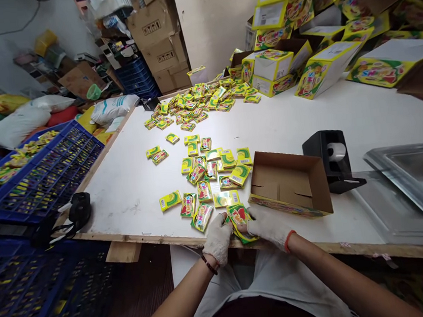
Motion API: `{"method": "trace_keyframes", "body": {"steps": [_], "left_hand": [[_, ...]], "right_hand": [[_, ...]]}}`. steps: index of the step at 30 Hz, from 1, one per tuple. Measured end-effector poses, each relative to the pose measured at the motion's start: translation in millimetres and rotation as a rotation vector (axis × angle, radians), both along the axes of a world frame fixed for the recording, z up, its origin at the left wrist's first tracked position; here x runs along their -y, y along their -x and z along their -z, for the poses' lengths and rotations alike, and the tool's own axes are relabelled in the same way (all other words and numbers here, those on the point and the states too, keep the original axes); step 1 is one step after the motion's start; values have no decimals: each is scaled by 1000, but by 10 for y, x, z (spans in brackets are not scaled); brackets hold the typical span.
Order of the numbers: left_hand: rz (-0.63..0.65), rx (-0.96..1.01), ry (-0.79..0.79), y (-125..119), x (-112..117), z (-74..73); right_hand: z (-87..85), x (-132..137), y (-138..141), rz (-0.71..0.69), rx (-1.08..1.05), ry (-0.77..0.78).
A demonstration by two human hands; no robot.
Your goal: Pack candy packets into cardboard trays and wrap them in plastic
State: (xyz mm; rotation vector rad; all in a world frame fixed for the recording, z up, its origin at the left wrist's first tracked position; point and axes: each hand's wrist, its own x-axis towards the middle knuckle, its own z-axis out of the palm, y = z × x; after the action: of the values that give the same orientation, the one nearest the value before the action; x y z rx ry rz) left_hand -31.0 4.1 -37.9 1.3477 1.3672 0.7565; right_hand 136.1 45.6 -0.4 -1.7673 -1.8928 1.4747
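Observation:
Both my hands wear white knit gloves and meet at the near edge of the white table [341,117]. My left hand [217,238] and my right hand [267,225] are closed together on a small stack of yellow-green sachets [240,218]. Just right of the stack stands an open, empty cardboard box [291,183] with printed sides. Several loose sachets [212,170] lie scattered in front of my hands. A bigger heap of sachets [199,103] lies at the far side.
A black tape dispenser [332,160] stands right of the box, beside clear plastic sheets [413,175]. Printed yellow cartons [318,68] pile up at the far right. Blue plastic crates [42,173] with sachets sit to the left, near a black tape gun [76,212].

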Motion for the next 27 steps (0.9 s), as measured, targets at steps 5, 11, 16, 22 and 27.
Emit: {"method": "trace_keyframes", "body": {"steps": [5, 11, 16, 22, 27], "left_hand": [[-254, -394, -172, 379, 12, -240], [-115, -1086, 59, 648, -150, -542], [-153, -974, 190, 568, -122, -549], [-273, -553, 238, 547, -117, -338], [-376, -296, 142, 469, -125, -199]], "right_hand": [[-454, 80, 40, -83, 49, -201], [-472, 52, 230, -443, 392, -513], [-122, 54, 329, -124, -18, -155], [36, 154, 528, 444, -953, 540], [44, 146, 630, 510, -979, 459]]}}
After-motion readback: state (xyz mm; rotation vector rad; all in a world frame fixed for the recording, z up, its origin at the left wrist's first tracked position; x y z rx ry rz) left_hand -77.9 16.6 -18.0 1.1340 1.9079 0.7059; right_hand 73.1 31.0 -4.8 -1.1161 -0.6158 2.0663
